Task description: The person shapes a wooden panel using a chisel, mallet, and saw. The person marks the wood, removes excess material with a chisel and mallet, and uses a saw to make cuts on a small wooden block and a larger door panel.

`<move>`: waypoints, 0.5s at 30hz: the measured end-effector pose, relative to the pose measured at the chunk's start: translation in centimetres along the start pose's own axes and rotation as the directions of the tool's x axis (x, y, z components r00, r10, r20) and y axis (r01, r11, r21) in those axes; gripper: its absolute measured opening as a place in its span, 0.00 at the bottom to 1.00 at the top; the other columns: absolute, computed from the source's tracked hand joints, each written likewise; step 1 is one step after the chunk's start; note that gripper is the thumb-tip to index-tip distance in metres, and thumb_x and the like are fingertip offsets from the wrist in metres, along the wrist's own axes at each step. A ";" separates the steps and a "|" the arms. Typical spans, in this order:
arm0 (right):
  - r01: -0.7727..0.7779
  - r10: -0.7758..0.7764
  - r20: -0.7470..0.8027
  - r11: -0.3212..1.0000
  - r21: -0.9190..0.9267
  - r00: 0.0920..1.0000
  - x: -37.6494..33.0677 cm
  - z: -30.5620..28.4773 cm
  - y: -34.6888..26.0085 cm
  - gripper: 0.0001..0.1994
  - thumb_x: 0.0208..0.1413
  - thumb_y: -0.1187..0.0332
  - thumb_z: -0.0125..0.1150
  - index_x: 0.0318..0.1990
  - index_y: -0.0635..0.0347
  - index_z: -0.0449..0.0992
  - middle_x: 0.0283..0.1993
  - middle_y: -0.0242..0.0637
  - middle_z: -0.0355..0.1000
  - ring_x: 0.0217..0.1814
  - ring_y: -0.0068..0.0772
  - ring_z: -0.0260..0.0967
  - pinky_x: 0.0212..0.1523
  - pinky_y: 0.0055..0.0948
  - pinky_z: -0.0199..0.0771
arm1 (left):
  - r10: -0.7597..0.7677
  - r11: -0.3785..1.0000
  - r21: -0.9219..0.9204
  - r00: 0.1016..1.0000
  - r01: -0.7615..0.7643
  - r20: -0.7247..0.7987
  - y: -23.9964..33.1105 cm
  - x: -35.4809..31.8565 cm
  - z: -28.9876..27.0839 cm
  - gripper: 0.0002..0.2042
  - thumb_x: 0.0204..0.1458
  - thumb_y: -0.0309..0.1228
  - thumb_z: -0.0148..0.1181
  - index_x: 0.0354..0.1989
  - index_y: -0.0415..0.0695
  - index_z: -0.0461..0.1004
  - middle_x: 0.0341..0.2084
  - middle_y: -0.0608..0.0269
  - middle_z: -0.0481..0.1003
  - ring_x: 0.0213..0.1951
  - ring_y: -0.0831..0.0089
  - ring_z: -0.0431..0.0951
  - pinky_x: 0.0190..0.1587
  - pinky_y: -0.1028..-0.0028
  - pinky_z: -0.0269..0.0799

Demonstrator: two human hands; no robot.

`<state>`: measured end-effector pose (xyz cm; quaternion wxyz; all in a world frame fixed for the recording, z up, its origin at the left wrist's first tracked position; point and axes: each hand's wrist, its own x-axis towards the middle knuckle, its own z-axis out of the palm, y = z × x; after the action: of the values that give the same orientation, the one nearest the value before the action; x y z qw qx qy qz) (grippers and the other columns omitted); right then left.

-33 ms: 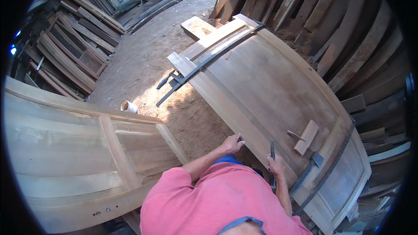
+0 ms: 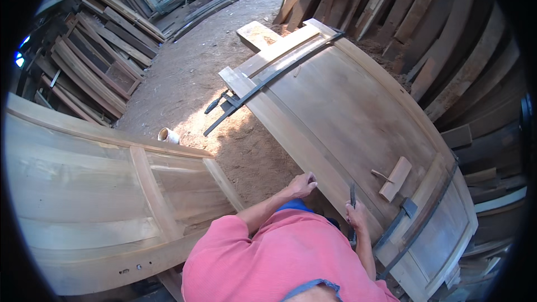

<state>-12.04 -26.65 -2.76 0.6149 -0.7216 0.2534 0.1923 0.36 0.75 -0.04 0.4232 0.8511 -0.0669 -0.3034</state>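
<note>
My left hand (image 2: 302,185) is beside the near long edge of a panelled wooden door (image 2: 347,112). Its fingers are curled together, and whatever they may pinch is hidden. Closed around a narrow dark metal bar (image 2: 352,193), my right hand (image 2: 356,213) is over the same edge, farther right. The bar points up past my fist, and its lower part shows below. On the door's panel, just right of that hand, lies a wooden block (image 2: 395,179) with a small stick (image 2: 381,175) against it. A dark clamp (image 2: 396,221) sits close by on the door.
Another bar clamp (image 2: 274,81) spans the door's far end, its handle jutting out left. To my left lies a second wooden door (image 2: 84,190). A white pot (image 2: 168,136) stands on the sawdust-covered ground. Planks (image 2: 92,78) lean at left, and more boards (image 2: 425,39) line the right.
The whole view has shifted slightly, so the doors and planks appear a little farther right. Both hands keep the same pose.
</note>
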 end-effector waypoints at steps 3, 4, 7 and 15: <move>-0.005 -0.003 -0.046 0.984 -0.179 0.999 -2.3 -6.4 0.6 0.07 0.58 0.67 0.53 0.37 0.61 0.71 0.20 0.28 0.64 0.14 0.20 0.61 0.14 0.23 0.60 | 0.045 0.998 -0.039 0.998 -0.047 -0.044 2.2 -0.1 6.0 0.17 0.56 0.38 0.56 0.47 0.38 0.74 0.40 0.44 0.79 0.45 0.50 0.79 0.50 0.56 0.73; -0.022 0.013 -0.070 0.991 -0.133 0.997 -2.0 -4.3 1.3 0.06 0.58 0.68 0.53 0.36 0.61 0.71 0.20 0.28 0.64 0.14 0.20 0.61 0.15 0.23 0.60 | 0.081 0.996 0.028 0.996 -0.080 -0.035 0.9 0.1 4.7 0.17 0.56 0.38 0.56 0.46 0.37 0.74 0.38 0.44 0.79 0.43 0.49 0.80 0.49 0.56 0.74; -0.042 0.038 -0.063 0.997 -0.064 0.997 -2.1 -4.0 1.2 0.06 0.58 0.67 0.54 0.36 0.60 0.70 0.20 0.28 0.63 0.15 0.20 0.61 0.15 0.24 0.61 | 0.118 0.940 0.316 0.992 -0.129 0.053 1.7 0.6 4.3 0.23 0.53 0.41 0.60 0.53 0.39 0.72 0.54 0.43 0.72 0.60 0.47 0.68 0.61 0.53 0.64; 0.154 -0.213 -0.118 0.912 -0.381 0.970 1.4 -2.6 0.1 0.12 0.55 0.61 0.53 0.30 0.62 0.72 0.19 0.36 0.69 0.19 0.31 0.68 0.23 0.35 0.67 | 0.181 0.613 0.735 0.957 -0.291 0.229 0.9 3.2 3.2 0.36 0.52 0.47 0.61 0.67 0.43 0.60 0.70 0.40 0.50 0.73 0.43 0.44 0.73 0.51 0.41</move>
<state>-11.13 -29.37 -3.24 0.4619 -0.8576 0.1913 0.1205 1.27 -3.18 -2.29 0.0571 0.9111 -0.3273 -0.2439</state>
